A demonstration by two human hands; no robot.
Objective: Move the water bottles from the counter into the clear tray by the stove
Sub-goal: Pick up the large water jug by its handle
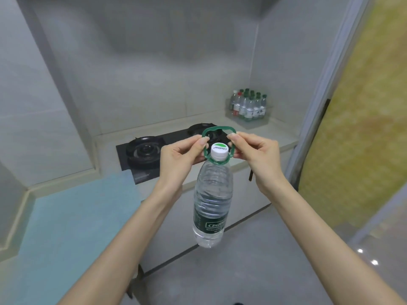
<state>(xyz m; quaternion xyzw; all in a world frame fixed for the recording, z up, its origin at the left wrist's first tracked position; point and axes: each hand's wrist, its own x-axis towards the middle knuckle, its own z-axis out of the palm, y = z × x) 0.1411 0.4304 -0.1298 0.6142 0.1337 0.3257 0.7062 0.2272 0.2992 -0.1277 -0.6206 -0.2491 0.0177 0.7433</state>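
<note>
Mid-carry: the left hand (182,155) and right hand (257,150) each have their grip pinched on the green carry handle (218,129) at the neck of the water bottle (212,194), which hangs in the air before the gas hob (145,150). Next, probably, it must cross the pale bench (275,137) and find a gap in the crowded clear tray (265,121) in the tiled corner.

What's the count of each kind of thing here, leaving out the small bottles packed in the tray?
Large water bottle: 1
Green carry handle: 1
Stove burners: 2
Clear tray: 1
Hands (left hand, right hand): 2
Total: 7
</note>
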